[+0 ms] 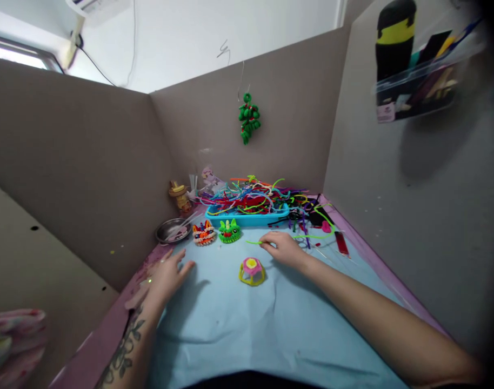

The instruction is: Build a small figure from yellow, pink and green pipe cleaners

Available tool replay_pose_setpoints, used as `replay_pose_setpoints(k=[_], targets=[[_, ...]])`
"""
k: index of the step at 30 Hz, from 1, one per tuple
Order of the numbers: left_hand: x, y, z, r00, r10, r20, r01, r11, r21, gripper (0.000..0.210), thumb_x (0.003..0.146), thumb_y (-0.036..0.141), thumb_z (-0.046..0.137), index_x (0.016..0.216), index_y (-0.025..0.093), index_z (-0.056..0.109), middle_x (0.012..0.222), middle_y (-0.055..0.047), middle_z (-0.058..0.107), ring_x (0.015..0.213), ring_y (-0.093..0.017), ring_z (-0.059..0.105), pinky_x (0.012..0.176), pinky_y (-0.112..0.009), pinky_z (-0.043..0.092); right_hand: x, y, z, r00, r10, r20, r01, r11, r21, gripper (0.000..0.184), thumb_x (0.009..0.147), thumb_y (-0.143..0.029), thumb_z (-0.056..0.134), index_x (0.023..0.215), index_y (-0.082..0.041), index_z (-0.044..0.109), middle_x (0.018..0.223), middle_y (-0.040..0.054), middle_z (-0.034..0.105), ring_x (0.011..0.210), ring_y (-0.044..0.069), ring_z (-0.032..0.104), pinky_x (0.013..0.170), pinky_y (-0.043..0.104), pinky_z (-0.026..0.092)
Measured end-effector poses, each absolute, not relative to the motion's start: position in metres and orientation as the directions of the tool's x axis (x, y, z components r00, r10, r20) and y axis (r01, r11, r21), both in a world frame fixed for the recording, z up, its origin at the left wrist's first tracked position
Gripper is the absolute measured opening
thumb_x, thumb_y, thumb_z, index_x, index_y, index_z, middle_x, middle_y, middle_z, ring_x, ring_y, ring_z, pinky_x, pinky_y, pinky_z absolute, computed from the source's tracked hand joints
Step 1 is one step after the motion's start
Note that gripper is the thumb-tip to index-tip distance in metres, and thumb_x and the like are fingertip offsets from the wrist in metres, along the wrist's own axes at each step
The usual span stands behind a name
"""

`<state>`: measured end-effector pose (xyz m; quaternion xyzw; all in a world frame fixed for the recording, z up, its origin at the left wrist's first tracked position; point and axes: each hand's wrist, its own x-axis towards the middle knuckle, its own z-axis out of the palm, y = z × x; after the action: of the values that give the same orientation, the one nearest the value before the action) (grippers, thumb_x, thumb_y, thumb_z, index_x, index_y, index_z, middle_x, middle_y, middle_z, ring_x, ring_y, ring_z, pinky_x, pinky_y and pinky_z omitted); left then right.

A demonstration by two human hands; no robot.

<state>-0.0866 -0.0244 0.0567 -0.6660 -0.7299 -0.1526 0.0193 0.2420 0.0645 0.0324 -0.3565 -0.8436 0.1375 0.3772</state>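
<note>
My right hand (282, 249) pinches a thin yellow-green pipe cleaner (253, 242), whose tip sticks out to the left of the fingers. My left hand (168, 274) hovers over the left side of the table with its fingers spread and holds nothing. Between the hands stands a small pipe-cleaner frame (252, 271) with a pink top, a yellow centre and yellow legs. Behind it sit two fuzzy animal heads: an orange and cream one (204, 233) and a green one (229, 231).
A blue tray (247, 220) heaped with many-coloured pipe cleaners stands at the back. To its left are a metal bowl (173, 231) and a brown jar (180, 198). A red strip (341, 244) lies at right. Grey partitions enclose the table; a green ornament (249, 118) hangs behind.
</note>
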Motion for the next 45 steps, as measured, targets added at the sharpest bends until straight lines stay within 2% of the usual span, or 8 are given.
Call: replay_pose_setpoints(k=[7,13,20,25,30,35,39,45], targets=[[-0.035,-0.055,0.033,0.612,0.79,0.02,0.689,-0.546,0.476,0.058,0.075,0.045,0.055,0.13,0.034,0.041,0.138,-0.005,0.041,0.13,-0.028,0.03,0.105,-0.045,0.022,0.246,0.065,0.031,-0.467,0.706,0.532,0.494,0.707,-0.505,0.015,0.079,-0.019,0.053,0.081,-0.019,0.068,0.08,0.0038,0.068,0.078,0.017,0.061,0.072,0.027,0.044],[-0.072,-0.019,0.067,-0.01,0.915,0.404,1.0,0.004,0.017,0.039,0.084,0.029,0.042,0.119,0.018,0.055,0.139,-0.016,0.037,0.133,-0.038,0.011,0.1,-0.06,0.012,0.246,0.068,0.027,-0.466,0.716,0.52,0.487,0.698,-0.524,0.015,0.079,-0.019,0.052,0.08,-0.02,0.067,0.079,0.0035,0.068,0.077,0.017,0.061,0.071,0.027,0.044],[-0.04,-0.035,0.039,0.54,0.84,-0.055,0.832,-0.522,0.188,0.052,0.079,0.039,0.05,0.13,0.034,0.04,0.14,-0.005,0.038,0.128,-0.027,0.031,0.101,-0.045,0.027,0.241,0.065,0.024,-0.497,0.708,0.501,0.477,0.706,-0.524,0.015,0.079,-0.019,0.053,0.08,-0.02,0.067,0.08,0.0032,0.068,0.077,0.016,0.061,0.072,0.026,0.044],[-0.055,-0.013,0.05,-0.171,0.963,0.21,0.979,0.19,-0.073,0.036,0.084,0.024,0.036,0.108,0.007,0.058,0.117,-0.027,0.053,0.113,-0.041,0.044,0.084,-0.059,0.032,0.241,0.066,0.022,-0.503,0.707,0.498,0.482,0.707,-0.517,0.015,0.079,-0.017,0.053,0.079,-0.02,0.067,0.078,0.0031,0.068,0.075,0.016,0.06,0.071,0.026,0.044],[-0.041,-0.003,0.042,0.389,0.921,0.032,0.917,-0.39,0.086,0.043,0.082,0.036,0.044,0.124,0.028,0.047,0.132,-0.009,0.047,0.123,-0.025,0.039,0.097,-0.041,0.032,0.239,0.065,0.02,-0.516,0.693,0.504,0.476,0.721,-0.503,0.015,0.079,-0.018,0.053,0.08,-0.02,0.067,0.079,0.0032,0.068,0.076,0.016,0.06,0.071,0.026,0.044],[-0.059,0.003,0.051,-0.177,0.982,0.062,0.984,0.178,-0.005,0.04,0.084,0.03,0.034,0.092,0.005,0.064,0.087,-0.029,0.064,0.087,-0.04,0.06,0.072,-0.052,0.041,0.242,0.065,0.02,-0.521,0.688,0.505,0.484,0.726,-0.489,0.015,0.08,-0.019,0.052,0.081,-0.02,0.067,0.078,0.0034,0.068,0.075,0.016,0.06,0.072,0.027,0.044],[-0.072,-0.008,0.064,-0.112,0.964,0.242,0.992,0.095,0.08,0.033,0.083,0.024,0.037,0.107,0.016,0.059,0.106,-0.017,0.064,0.093,-0.028,0.06,0.077,-0.036,0.041,0.241,0.067,0.019,-0.515,0.693,0.504,0.474,0.72,-0.506,0.016,0.08,-0.019,0.052,0.081,-0.02,0.067,0.08,0.0033,0.068,0.076,0.016,0.061,0.071,0.026,0.044],[-0.059,-0.036,0.039,0.041,0.999,-0.022,0.916,-0.029,0.401,0.024,0.071,0.04,0.055,0.073,0.017,0.06,0.067,-0.003,0.064,0.063,-0.017,0.056,0.055,-0.024,0.036,0.237,0.064,0.018,-0.535,0.684,0.496,0.485,0.729,-0.483,0.015,0.079,-0.02,0.053,0.081,-0.02,0.068,0.079,0.0034,0.068,0.076,0.016,0.06,0.071,0.026,0.044]])
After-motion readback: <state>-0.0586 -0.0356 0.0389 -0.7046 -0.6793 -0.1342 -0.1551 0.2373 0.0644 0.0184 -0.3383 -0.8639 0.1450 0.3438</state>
